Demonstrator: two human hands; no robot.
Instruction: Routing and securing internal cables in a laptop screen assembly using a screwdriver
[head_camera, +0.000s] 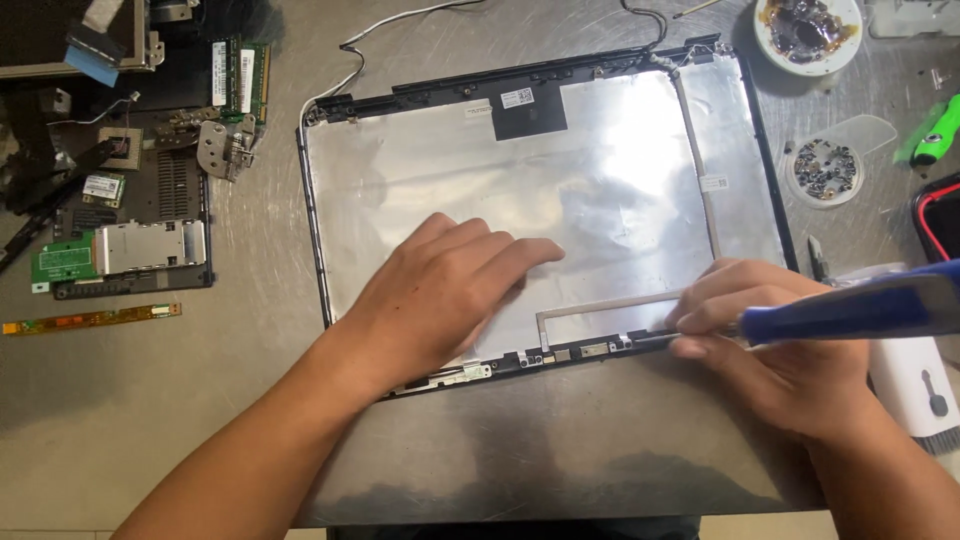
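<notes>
Black plastic laptop lid shell (620, 130) lined with silver foil lies flat, inside up, mid-desk on the scratched grey metal desk (560, 450), hinge brackets along its near edge and thin wires trailing off the far corners. Left hand (440, 290) lies palm-down on the foil, fingers together and extended, holding nothing; right hand (775, 345) is closed around a blue-handled screwdriver (850, 310), shaft nearly level, tip at the lid's near edge beside the small metal brackets.
</notes>
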